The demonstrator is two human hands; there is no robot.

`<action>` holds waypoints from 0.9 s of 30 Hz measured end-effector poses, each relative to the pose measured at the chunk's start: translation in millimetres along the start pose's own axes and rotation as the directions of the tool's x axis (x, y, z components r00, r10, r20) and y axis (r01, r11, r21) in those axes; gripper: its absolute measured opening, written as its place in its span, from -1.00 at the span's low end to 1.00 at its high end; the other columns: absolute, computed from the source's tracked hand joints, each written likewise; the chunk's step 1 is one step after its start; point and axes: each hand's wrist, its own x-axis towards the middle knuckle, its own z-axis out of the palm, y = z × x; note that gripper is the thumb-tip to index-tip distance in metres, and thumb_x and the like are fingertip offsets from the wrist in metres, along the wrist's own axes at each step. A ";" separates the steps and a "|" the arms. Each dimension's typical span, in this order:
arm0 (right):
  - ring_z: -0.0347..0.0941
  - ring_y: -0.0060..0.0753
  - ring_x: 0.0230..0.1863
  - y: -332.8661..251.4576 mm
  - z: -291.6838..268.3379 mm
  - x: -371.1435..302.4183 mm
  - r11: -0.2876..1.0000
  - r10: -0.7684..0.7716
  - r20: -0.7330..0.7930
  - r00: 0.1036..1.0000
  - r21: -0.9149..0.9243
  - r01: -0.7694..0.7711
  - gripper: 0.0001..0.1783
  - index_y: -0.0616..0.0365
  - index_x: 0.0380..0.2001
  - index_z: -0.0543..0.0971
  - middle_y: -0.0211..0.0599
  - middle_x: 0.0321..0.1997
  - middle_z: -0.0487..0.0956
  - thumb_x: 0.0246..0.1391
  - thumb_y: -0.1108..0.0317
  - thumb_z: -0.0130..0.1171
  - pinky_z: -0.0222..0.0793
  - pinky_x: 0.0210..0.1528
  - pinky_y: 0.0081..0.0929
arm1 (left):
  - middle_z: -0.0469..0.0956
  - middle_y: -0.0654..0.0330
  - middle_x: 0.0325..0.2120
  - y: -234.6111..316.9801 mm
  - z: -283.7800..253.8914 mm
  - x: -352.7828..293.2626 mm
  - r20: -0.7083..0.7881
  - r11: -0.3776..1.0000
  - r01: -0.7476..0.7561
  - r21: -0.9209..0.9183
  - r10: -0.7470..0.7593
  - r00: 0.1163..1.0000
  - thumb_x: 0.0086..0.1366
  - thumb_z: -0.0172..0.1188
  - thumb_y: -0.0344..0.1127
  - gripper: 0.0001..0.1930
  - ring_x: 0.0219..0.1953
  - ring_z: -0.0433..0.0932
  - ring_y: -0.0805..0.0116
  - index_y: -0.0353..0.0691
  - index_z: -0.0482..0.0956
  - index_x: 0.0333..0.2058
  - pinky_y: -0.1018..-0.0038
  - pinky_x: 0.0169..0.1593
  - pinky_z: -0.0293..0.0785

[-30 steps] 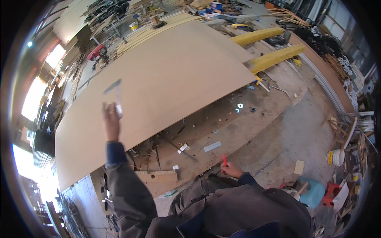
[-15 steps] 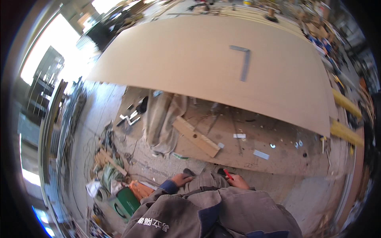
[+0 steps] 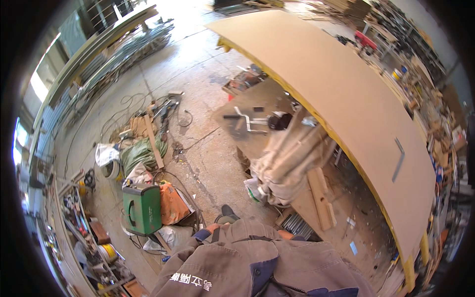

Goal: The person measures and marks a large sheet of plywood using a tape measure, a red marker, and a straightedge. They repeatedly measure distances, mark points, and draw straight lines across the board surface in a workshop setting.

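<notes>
My left hand (image 3: pixel 213 227) is low against my body, mostly covered by my jacket, and its fingers are hidden. My right hand (image 3: pixel 285 234) shows only as a small patch at the jacket's edge, so whatever it holds is out of sight. Ahead and to the right lies a large tan board (image 3: pixel 321 74) with yellow beams (image 3: pixel 324 121) under its edge. On its near right part rests a metal carpenter's square (image 3: pixel 399 161). Neither hand touches the board. Below it, a beige cloth (image 3: pixel 282 168) is draped beside a wooden piece (image 3: pixel 320 200) on a lower worktop.
A green toolbox-like case (image 3: pixel 142 210) and an orange bag (image 3: pixel 174 204) stand on the floor at left. Behind them lie a green cloth (image 3: pixel 143 156), a wood strip (image 3: pixel 153 143) and loose cables (image 3: pixel 123 111). Long metal stock (image 3: pixel 118 54) is stacked at far left.
My view has swung left, so the board and square now appear further right. Both hands are more hidden; the red pen-like thing in my right hand no longer shows.
</notes>
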 end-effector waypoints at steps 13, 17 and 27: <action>0.58 -0.53 -0.02 -130.5 -117.0 256.1 0.457 0.260 0.227 0.938 0.827 -0.327 -0.60 0.20 0.14 0.59 -0.42 0.04 0.68 0.45 0.16 0.04 0.50 0.08 -0.42 | 0.59 -0.09 0.02 -99.4 -102.6 -59.9 -0.343 0.901 0.081 -0.426 -0.243 0.907 0.36 0.11 -0.15 -0.57 0.04 0.57 -0.08 -0.06 0.53 0.17 0.15 0.12 0.47; 0.60 -0.45 -0.04 -212.0 -167.5 328.8 0.667 0.191 0.313 0.930 0.654 -0.357 -0.61 0.22 0.08 0.61 -0.30 -0.02 0.72 0.38 0.18 0.09 0.49 0.05 -0.37 | 0.60 -0.08 -0.01 -129.4 -116.3 -76.5 -0.333 0.856 0.138 -0.499 -0.336 0.881 0.35 0.12 -0.12 -0.58 0.02 0.58 -0.07 -0.07 0.55 0.14 0.15 0.10 0.48; 0.59 0.07 0.00 -110.3 -227.0 492.8 0.986 -0.149 0.248 0.957 -0.036 0.163 -0.63 0.24 0.01 0.59 0.04 0.01 0.67 0.26 0.23 0.11 0.45 0.04 -0.14 | 0.62 -0.06 -0.09 -196.3 -235.2 -58.6 -0.257 0.753 0.251 -0.608 -0.486 0.835 0.33 0.15 -0.04 -0.58 -0.05 0.60 -0.05 -0.11 0.58 0.06 0.16 0.06 0.50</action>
